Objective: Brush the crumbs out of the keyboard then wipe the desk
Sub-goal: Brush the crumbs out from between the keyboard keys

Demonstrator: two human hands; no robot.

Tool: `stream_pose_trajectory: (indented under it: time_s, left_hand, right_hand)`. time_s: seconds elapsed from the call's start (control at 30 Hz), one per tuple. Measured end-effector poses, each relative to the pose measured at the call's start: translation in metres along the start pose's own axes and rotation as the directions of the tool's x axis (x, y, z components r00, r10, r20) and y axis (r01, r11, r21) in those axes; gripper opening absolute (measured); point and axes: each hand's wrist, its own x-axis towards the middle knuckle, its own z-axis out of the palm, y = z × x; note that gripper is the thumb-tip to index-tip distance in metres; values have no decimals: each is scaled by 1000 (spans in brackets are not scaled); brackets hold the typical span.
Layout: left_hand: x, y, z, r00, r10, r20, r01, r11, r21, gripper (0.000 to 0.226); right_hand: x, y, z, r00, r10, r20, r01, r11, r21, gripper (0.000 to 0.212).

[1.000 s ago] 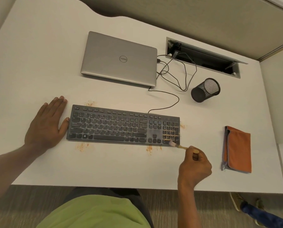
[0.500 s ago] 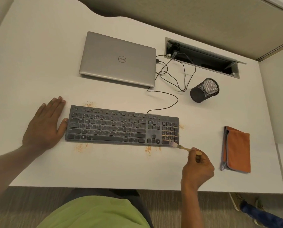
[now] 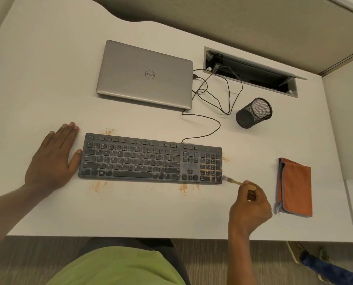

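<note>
Brush (image 3: pixel 236 182) tip has slid off since a second ago. It was on the bottom numpad keys, and now the bristles sit just past the right end of the keyboard (image 3: pixel 140 159). The right hand (image 3: pixel 250 210) drifted a touch right with it.

Everything's on a white desk (image 3: pixel 48 68). A closed silver Dell laptop (image 3: pixel 144 75) lies toward the far edge. The dark full-size keyboard is mid-desk, long axis left to right, parallel to the near edge. A folded orange cloth (image 3: pixel 296 188) lies by the right edge, well apart and untouched.

The left hand (image 3: pixel 52 161) is flat with straight fingers, thumb against the keyboard's left end, bracing it. The right hand is curled round the brush's wooden handle, just off the keyboard's near right corner.

Orange crumbs (image 3: pixel 97 186) sit in little piles along the keyboard's near side, plus some between the numpad keys.

My guess is the numpad's still dirty. It's just left of the brush hand, so the next strokes go back that way along the rows.
</note>
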Motion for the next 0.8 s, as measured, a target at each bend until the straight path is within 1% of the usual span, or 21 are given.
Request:
stream_pose_trajectory:
  time_s: [0.13, 0.2, 0.27, 0.33, 0.4, 0.57, 0.63, 0.7, 0.8]
  left_hand:
    - [0, 0, -1, 1000, 2, 5, -2, 1000, 5, 71]
    - [1, 0, -1, 1000, 1, 10, -1, 1000, 4, 71]
    - [1, -1, -1, 1000, -3, 12, 3, 1000, 5, 71]
    - [1, 0, -1, 1000, -4, 8, 4, 1000, 7, 71]
    - [1, 0, -1, 1000, -1, 5, 1, 1000, 9, 71]
    - [2, -2, 0, 1000, 2, 3, -2, 1000, 5, 71]
    - [2, -3, 0, 1000, 3, 7, -3, 1000, 5, 71]
    - [2, -3, 0, 1000, 2, 12, -2, 1000, 5, 71]
    - [2, -3, 0, 1000, 1, 14, -1, 1000, 3, 71]
  right_hand:
    - [9, -20, 24, 987, -32, 159, 16, 995, 101, 16]
    - [11, -29, 39, 978, -37, 205, 10, 991, 132, 16]
    - [14, -33, 50, 970, -40, 239, 6, 990, 139, 15]
    - [18, -32, 55, 959, -54, 278, 26, 994, 105, 15]
    - [23, -25, 54, 961, -64, 271, 46, 996, 73, 13]
    - [35, -10, 41, 989, -52, 139, 47, 998, 42, 10]
    - [38, -15, 37, 985, -86, 147, 77, 995, 63, 11]
    - [38, -21, 37, 965, -116, 237, 93, 990, 106, 9]
    - [36, -24, 41, 915, -140, 379, 89, 985, 149, 10]
